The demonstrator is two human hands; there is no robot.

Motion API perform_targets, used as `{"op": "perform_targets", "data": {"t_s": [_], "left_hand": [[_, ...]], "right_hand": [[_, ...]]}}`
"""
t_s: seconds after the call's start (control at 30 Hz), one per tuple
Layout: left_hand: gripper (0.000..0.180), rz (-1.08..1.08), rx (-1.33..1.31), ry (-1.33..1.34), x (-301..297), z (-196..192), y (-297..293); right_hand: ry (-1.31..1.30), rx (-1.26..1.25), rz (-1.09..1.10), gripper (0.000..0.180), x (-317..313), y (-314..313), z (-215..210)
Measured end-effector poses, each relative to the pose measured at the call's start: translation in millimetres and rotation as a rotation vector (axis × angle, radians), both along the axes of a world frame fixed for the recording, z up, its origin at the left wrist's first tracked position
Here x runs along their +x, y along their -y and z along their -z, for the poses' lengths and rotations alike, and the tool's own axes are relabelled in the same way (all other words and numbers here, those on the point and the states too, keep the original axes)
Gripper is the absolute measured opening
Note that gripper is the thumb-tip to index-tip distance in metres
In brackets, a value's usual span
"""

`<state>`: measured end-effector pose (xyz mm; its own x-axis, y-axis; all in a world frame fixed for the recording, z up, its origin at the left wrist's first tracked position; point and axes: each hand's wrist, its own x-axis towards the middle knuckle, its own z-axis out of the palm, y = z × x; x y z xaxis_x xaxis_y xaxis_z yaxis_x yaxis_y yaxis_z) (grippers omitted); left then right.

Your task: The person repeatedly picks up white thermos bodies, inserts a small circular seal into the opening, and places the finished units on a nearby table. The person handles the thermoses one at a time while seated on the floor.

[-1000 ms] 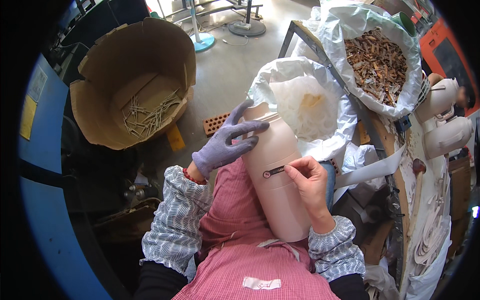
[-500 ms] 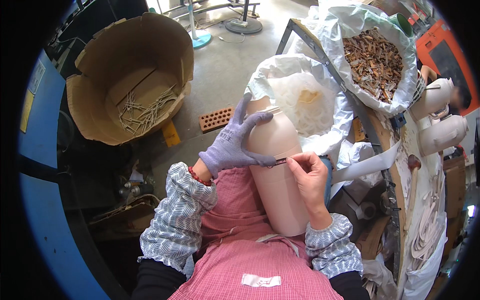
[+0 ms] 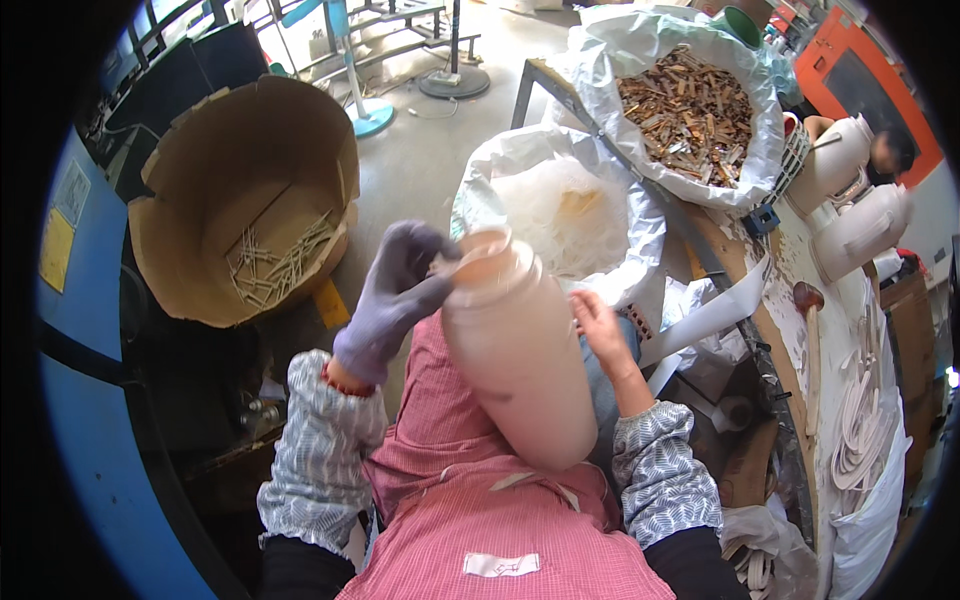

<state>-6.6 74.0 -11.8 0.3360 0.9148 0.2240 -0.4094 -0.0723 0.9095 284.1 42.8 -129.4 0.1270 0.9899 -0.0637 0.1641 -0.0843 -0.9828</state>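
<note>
A pale pink, bottle-shaped vessel [image 3: 515,370] leans upright in my lap against a pink checked apron, its round open mouth tilted toward me. My left hand [image 3: 395,290], in a grey-purple glove, is closed at the mouth's left rim, thumb and fingers pinching the edge. Off the vessel's right shoulder is my bare right hand [image 3: 600,325], fingers loosely apart and slightly blurred, with nothing visible in them. A small dark smear [image 3: 508,399] shows on the lower front of the body; blur hides what it is.
A large cut cardboard drum [image 3: 240,180] with pale sticks inside stands at left. Ahead, a white sack [image 3: 640,215] holds translucent scraps; another sack [image 3: 775,165] holds brown pieces. On the right bench lie a mallet [image 3: 810,340] and two similar vessels [image 3: 860,235], near another person.
My left hand has moved from the vessel's side to its mouth rim. My right hand has let go of the dark strip label on the body. The vessel has turned, showing its opening.
</note>
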Motion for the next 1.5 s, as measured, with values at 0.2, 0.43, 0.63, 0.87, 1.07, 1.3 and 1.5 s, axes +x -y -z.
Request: {"op": "perform_targets", "data": {"t_s": [0.2,0.43,0.63,0.87,1.07,1.3,1.5], "left_hand": [[0.079,-0.343,0.321,-0.351,-28,-68,39],[0.034,-0.835,1.022,-1.154,-85,-152,55],[0.022,-0.583,0.475,-1.048,-124,-126,73],[0.023,-0.631,0.296,-0.967,-173,-83,51],[0.031,-1.078,0.603,-0.908,-155,-111,-6],[0.047,-1.090,1.553,-1.418,-134,-120,-33],[0.048,-0.499,1.454,-0.812,18,-123,-15]], "right_hand": [[-0.467,0.153,-0.215,0.026,-35,23,-71],[-0.341,0.494,-0.486,0.037,-106,43,-121],[-0.011,0.210,-0.010,0.017,-58,-115,-8],[0.927,0.095,0.169,0.032,72,-192,147],[0.385,0.091,0.188,0.028,67,-174,110],[1.061,0.245,0.124,0.030,135,-90,25],[0.374,0.212,0.375,0.019,141,6,-46]]}}
